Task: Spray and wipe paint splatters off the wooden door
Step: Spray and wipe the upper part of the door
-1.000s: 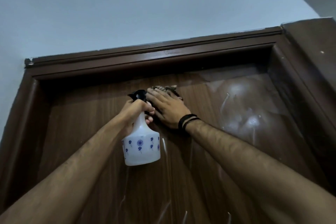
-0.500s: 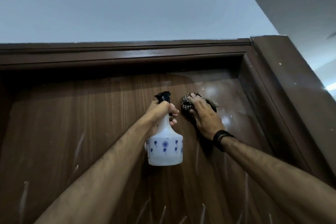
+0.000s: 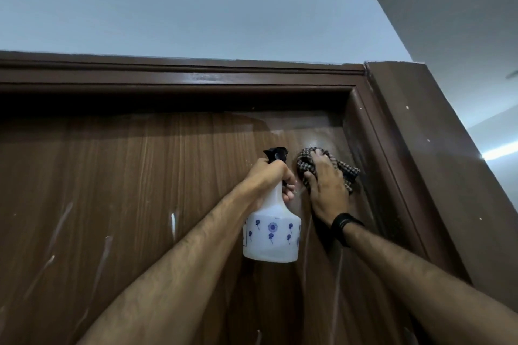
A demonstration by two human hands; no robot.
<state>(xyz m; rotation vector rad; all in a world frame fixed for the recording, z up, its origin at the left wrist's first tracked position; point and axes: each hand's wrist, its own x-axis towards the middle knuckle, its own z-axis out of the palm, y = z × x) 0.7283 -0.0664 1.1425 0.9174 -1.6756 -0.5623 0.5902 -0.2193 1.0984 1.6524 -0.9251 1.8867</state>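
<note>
The wooden door [image 3: 140, 190] fills the lower part of the view, dark brown with upright grain, and pale paint streaks [image 3: 173, 222] run down its left and lower areas. Near its upper right corner the surface looks wet and glossy. There a checked cloth [image 3: 308, 163] lies bunched against the door, with the right hand [image 3: 326, 187] laid flat over it, fingers [image 3: 318, 158] spread and fairly straight, pressing it to the wood. A corner of the cloth sticks out to the right of the hand. A black band [image 3: 343, 225] circles the right wrist.

Just left of the cloth, the left hand [image 3: 270, 176] grips the neck of a white spray bottle [image 3: 272, 235], fingers curled round it below the black trigger head [image 3: 276, 154]. The bottle hangs upright in front of the door, printed with small blue motifs, and its nozzle is close beside the cloth.

Both forearms reach up from the bottom of the view. The dark brown door frame [image 3: 392, 176] borders the door above and to the right, dotted with a few white specks. Beyond it rises a pale blue-grey wall [image 3: 196, 8].
</note>
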